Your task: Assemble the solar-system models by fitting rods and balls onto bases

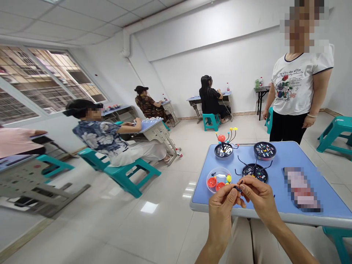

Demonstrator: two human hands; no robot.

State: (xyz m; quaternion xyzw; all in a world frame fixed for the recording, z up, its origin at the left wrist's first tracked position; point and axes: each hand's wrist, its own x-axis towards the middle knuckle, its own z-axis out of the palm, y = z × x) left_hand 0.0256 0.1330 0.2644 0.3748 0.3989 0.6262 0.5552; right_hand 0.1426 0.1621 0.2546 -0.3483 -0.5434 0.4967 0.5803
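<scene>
My left hand (222, 207) and my right hand (257, 194) meet over the front edge of the blue table (291, 183). Both pinch a small dark part (238, 187) between fingertips. Just behind them is a black round base (254, 172) with thin curved black arms. To the left, a clear round tub (210, 186) contains red half-shells (211, 182), a yellow ball (228, 178) and small pieces. At the back left of the table stands a model with a red ball (221, 138) and small coloured balls on arms. Another black disc (264, 150) lies at the back right.
A blurred phone-like object (302, 189) lies on the table's right. Behind the table stands a person in a white shirt (297, 84). Several people sit at other desks, one on a teal stool (132, 176) to the left.
</scene>
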